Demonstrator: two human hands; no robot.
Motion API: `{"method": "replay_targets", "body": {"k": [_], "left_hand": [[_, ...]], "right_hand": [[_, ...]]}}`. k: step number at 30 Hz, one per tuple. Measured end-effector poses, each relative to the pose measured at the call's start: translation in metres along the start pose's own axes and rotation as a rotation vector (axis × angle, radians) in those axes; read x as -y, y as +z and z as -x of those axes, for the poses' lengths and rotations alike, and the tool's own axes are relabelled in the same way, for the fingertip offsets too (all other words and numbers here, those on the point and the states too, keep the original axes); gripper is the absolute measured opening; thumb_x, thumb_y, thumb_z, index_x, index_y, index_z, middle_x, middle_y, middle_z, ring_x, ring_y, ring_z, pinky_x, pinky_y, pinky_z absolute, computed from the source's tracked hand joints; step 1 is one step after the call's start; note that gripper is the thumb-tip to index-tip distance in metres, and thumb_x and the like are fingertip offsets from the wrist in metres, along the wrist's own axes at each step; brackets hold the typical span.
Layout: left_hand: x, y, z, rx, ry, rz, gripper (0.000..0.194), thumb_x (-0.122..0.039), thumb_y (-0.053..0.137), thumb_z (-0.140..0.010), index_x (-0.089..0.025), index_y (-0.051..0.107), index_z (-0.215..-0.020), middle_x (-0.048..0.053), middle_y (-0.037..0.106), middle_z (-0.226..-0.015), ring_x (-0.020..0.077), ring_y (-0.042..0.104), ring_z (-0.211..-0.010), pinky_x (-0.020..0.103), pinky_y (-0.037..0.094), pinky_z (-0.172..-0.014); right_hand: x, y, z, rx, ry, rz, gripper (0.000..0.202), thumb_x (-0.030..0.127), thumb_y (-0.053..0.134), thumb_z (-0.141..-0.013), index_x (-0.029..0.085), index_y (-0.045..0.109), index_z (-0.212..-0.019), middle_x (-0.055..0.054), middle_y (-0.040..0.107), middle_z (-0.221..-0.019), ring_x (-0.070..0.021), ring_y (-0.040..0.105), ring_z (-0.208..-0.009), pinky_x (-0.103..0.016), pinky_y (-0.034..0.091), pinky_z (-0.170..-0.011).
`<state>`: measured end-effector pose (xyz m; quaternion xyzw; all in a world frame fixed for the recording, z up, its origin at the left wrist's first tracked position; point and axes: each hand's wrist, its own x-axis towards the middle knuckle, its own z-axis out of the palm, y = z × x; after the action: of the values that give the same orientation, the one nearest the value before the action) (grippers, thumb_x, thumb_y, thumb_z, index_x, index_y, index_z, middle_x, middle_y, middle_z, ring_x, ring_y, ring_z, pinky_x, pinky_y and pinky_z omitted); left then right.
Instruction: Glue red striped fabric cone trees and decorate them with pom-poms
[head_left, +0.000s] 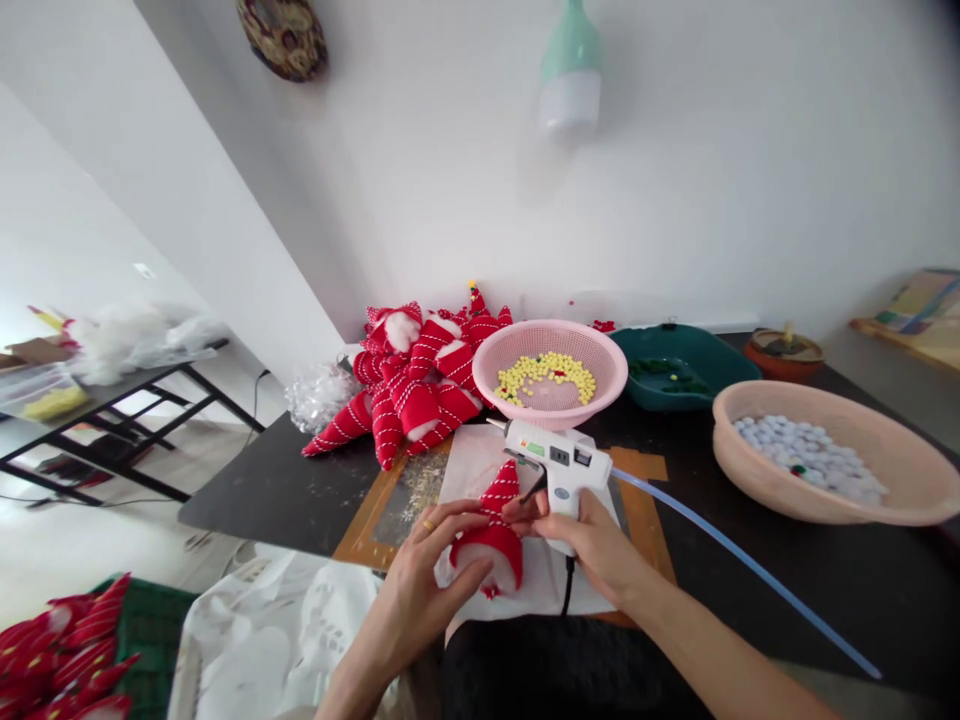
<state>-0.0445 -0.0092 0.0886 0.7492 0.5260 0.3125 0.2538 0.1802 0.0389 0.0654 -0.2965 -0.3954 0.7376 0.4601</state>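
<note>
A small red plush cone with white twisted stripes and a white fluffy base lies on a white sheet, its tip pointing away from me. My left hand holds it from the left, the fingers over its side and the thumb near the fluffy base. In my right hand is a white hot glue gun, gripped by the handle above and to the right of the cone. Its nozzle points left. A long bluish glue stick sticks out of its back, and a black cord hangs from the handle.
Behind sit a pile of red striped plush cones, a pink basket of yellow pieces and a green tray. A peach basin of white pieces stands right. A white crate and green crate are lower left.
</note>
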Motion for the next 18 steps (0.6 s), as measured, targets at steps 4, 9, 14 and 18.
{"method": "replay_targets", "body": {"k": [4, 9, 14, 18], "left_hand": [[0.003, 0.0, -0.001, 0.023, 0.003, -0.023, 0.031, -0.037, 0.067, -0.092, -0.037, 0.069, -0.124, 0.006, 0.061, -0.141, 0.0304, 0.054, -0.132, 0.047, 0.04, -0.113], [0.008, -0.003, -0.006, 0.051, -0.016, 0.04, 0.031, -0.039, 0.069, -0.091, -0.035, 0.071, -0.122, 0.008, 0.059, -0.145, 0.0327, 0.053, -0.134, 0.048, 0.04, -0.113], [0.01, -0.006, -0.013, 0.106, -0.043, 0.164, 0.03, -0.042, 0.067, -0.091, -0.032, 0.071, -0.12, 0.008, 0.059, -0.147, 0.0336, 0.056, -0.132, 0.046, 0.043, -0.111], [0.012, -0.005, -0.015, 0.108, -0.085, 0.234, 0.038, -0.043, 0.063, -0.094, -0.03, 0.064, -0.13, 0.01, 0.059, -0.146, 0.033, 0.055, -0.132, 0.045, 0.043, -0.11]], "right_hand": [[-0.003, -0.006, -0.007, -0.055, -0.043, 0.016, 0.016, 0.021, 0.08, -0.074, 0.022, 0.064, -0.072, -0.008, 0.079, -0.097, -0.0304, 0.071, -0.11, -0.049, 0.05, -0.106], [0.002, -0.006, -0.008, -0.049, -0.056, 0.025, 0.013, 0.021, 0.079, -0.074, 0.022, 0.066, -0.073, -0.007, 0.078, -0.093, -0.03, 0.072, -0.105, -0.048, 0.053, -0.102], [0.0, -0.007, -0.013, -0.073, -0.066, 0.013, 0.012, 0.019, 0.077, -0.074, 0.022, 0.065, -0.076, -0.008, 0.079, -0.096, -0.0298, 0.072, -0.108, -0.047, 0.053, -0.103], [0.0, -0.007, -0.018, -0.123, -0.054, 0.022, 0.013, 0.019, 0.077, -0.07, 0.021, 0.064, -0.071, -0.008, 0.079, -0.094, -0.0291, 0.072, -0.107, -0.046, 0.051, -0.105]]}}
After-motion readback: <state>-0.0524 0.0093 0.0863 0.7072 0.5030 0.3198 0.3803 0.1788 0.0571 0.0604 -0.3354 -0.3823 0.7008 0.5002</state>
